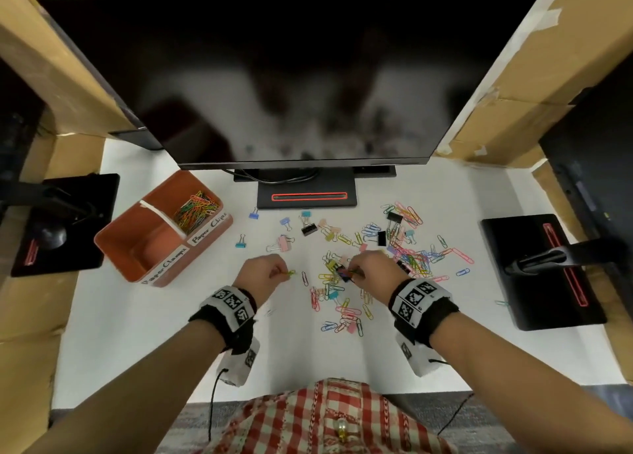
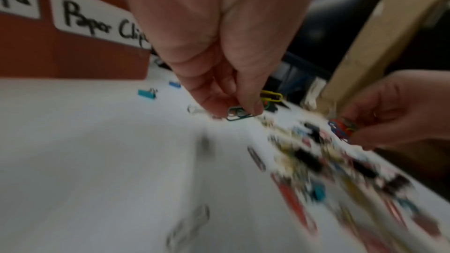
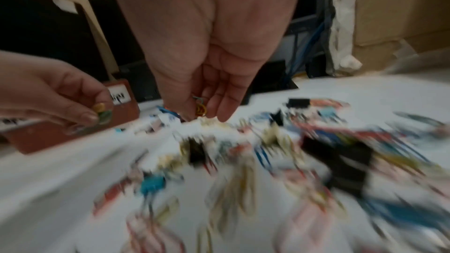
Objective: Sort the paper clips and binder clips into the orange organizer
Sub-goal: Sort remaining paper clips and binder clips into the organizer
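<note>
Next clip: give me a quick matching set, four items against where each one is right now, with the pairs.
Items:
1. left hand
2. right hand
3. organizer
4. monitor

Places:
A. over the clip pile, holding paper clips
B. back of the desk
C. left of the pile, pinching paper clips
D. left side of the desk, paper clips in its far compartment

Pairs: 1-C, 2-A, 3-D, 4-B
</note>
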